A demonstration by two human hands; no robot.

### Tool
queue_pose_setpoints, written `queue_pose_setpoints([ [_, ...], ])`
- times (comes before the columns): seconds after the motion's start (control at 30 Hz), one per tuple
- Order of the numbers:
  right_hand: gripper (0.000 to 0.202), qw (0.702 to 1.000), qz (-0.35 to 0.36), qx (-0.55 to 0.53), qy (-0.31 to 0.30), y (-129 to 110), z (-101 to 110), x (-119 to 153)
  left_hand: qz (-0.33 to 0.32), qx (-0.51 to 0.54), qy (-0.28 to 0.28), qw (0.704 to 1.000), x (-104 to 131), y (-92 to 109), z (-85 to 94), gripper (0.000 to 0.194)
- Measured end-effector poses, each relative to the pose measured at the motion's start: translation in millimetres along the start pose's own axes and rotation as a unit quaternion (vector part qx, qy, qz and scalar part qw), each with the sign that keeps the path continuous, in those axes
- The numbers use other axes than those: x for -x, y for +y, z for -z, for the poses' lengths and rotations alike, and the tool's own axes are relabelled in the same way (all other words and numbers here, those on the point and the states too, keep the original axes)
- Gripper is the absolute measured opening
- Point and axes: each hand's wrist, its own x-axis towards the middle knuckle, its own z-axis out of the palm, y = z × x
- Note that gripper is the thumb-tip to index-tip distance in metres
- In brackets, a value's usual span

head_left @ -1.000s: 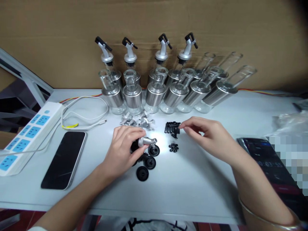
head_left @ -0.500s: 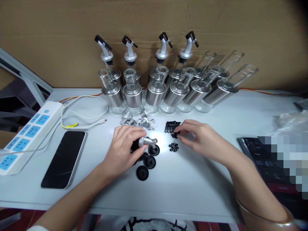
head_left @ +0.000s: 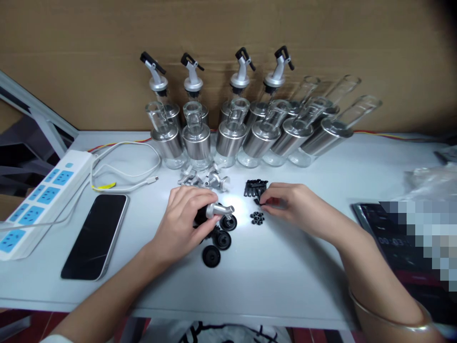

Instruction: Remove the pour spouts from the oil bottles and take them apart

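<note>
My left hand [head_left: 183,216] is closed around a silver pourer spout [head_left: 218,210], its curved tip pointing right. Beneath and beside that hand lie several black round stoppers [head_left: 222,239], partly hidden by it. Between the thumb and fingertips of my right hand [head_left: 289,205] is a small black lever [head_left: 259,201]. A row of similar black levers [head_left: 255,187] lies just behind these fingertips. Several small black caps [head_left: 257,218] are grouped in front of them. Loose silver spouts [head_left: 205,179] are piled beyond my left hand.
Glass bottles with steel sleeves [head_left: 231,139] stand in two rows at the back, some topped with pourers [head_left: 193,78]. On the left are a phone [head_left: 95,238], a white cable [head_left: 134,186] and a power strip [head_left: 43,200]. A dark device with a digit display [head_left: 389,240] lies right.
My right hand has drawn slightly down and toward me, with the black lever now showing at its fingertips. The left hand keeps the spout in nearly the same place.
</note>
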Motion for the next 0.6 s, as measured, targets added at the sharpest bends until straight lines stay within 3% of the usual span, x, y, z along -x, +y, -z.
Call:
queue_pose_setpoints([
  [0.3,0.012,0.999,-0.009,-0.001,0.049,6,15,6,0.0,-0.001,0.002,1.0,0,0,0.1,0.027],
  [0.6,0.015,0.995,0.004,0.038,0.095,6,5,-1,-0.003,0.001,0.0,1.0,0,0,-0.7,0.027],
])
